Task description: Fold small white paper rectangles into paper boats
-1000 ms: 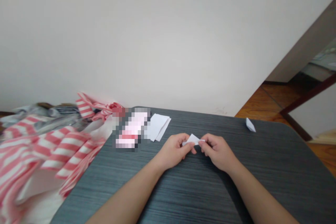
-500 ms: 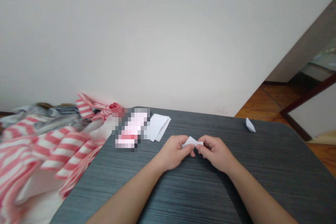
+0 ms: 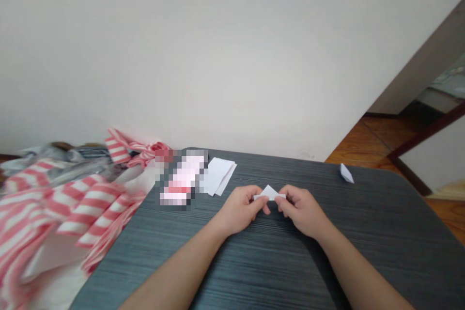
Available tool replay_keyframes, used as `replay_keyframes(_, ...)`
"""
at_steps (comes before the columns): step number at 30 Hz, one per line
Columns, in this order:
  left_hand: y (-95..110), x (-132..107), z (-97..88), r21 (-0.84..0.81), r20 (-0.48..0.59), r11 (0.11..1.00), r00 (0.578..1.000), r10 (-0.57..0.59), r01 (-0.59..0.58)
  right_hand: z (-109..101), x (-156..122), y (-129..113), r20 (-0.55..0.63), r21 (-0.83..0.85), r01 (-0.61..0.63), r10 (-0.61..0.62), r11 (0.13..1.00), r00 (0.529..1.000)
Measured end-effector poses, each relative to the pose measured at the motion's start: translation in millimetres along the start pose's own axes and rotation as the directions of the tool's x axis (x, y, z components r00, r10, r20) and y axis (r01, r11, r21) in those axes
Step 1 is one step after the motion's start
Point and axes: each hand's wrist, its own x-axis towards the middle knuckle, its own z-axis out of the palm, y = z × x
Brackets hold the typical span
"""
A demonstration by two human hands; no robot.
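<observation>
A small piece of folded white paper (image 3: pixel 269 192) is held between my hands above the dark table, its pointed tip facing away from me. My left hand (image 3: pixel 242 209) pinches its left end between thumb and fingers. On the other end, my right hand (image 3: pixel 301 208) has its thumb pressed over the lower edge, with the fingers curled behind. Parts of the paper are covered by my thumbs. Left of my hands lie a few flat white paper sheets (image 3: pixel 219 174). Far off to the right sits another small folded white paper piece (image 3: pixel 346 173).
The dark wood-grain table (image 3: pixel 232 271) stands against a white wall (image 3: pixel 232 58). A pixelated pinkish object (image 3: pixel 183 179) lies at its left edge. Red-and-white striped cloth (image 3: pixel 83 203) is heaped beside the table. Brown floor (image 3: pixel 358 143) shows beyond the right corner.
The folded paper has turned slightly, and its tip now stands more centred between my hands. My right hand has shifted a little to the right along the edge.
</observation>
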Motion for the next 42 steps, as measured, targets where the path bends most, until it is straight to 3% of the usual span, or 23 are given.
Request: replay_keyframes(42, -15, 5, 5.1, -0.215, -0.061, 0.976, 0.997, -0.041, 0.027, 1, 0, 19, -0.031, 0.144, -0.085, 0.09, 0.986, 0.995)
